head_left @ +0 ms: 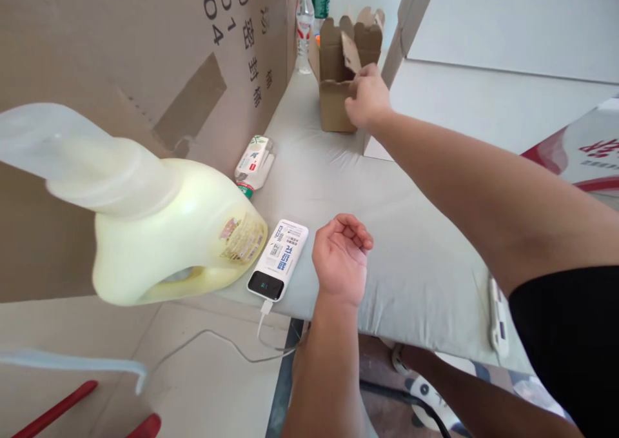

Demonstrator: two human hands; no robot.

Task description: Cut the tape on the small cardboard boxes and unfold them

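Note:
My right hand (370, 99) reaches to the far end of the covered surface and grips the near right edge of a small open cardboard box (337, 106). Its fingertips are partly hidden behind the hand and the raised flaps. Closer to me, my left hand (342, 257) rests palm up with loosely curled fingers and holds nothing. Just left of it lies a white power bank (280, 257) with a dark display and a plugged-in white cable (232, 344). A large pale yellow jug (193, 212) looms at the left.
A big printed carton (193, 57) walls the left side. Two bottles, one a clear water bottle (304, 31), stand behind the box. A small clear bottle (255, 164) lies by the carton. On the right are a white panel (483, 102) and a white device (498, 318).

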